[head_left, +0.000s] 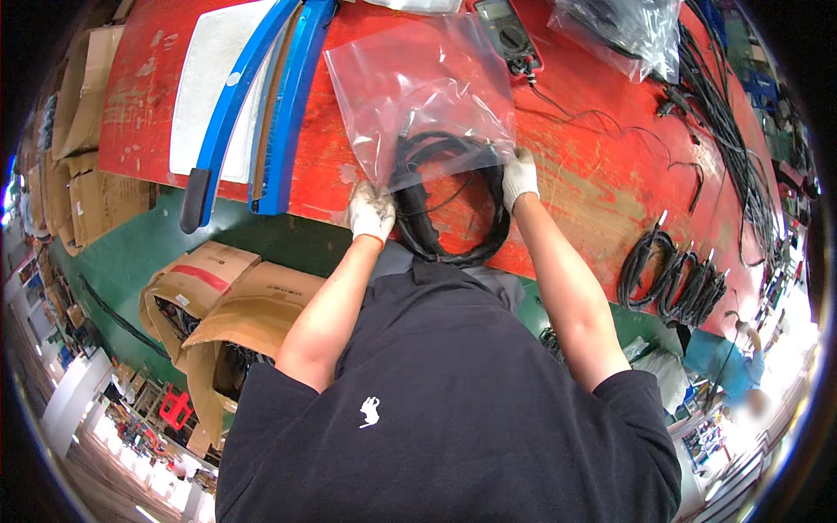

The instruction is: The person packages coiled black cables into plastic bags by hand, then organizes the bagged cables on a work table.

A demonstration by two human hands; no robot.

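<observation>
Plastic bag (427, 70), thin, clear and wrinkled, lies in the head view with the upper part of a round black cable coil (417, 225) showing through, at the front edge of a scratched red table (602, 179). Left hand (371, 212) and right hand (520, 179), in white gloves, have fingers curled on its near corners. Print on a cardboard box (260, 301) is unreadably small. Wide red surface separates right hand from small coils (673, 292).

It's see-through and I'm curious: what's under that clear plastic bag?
Through the clear plastic bag, I see scuffed red tabletop and part of a black cable coil, perhaps inside it. The coil covers what's right beneath.
</observation>
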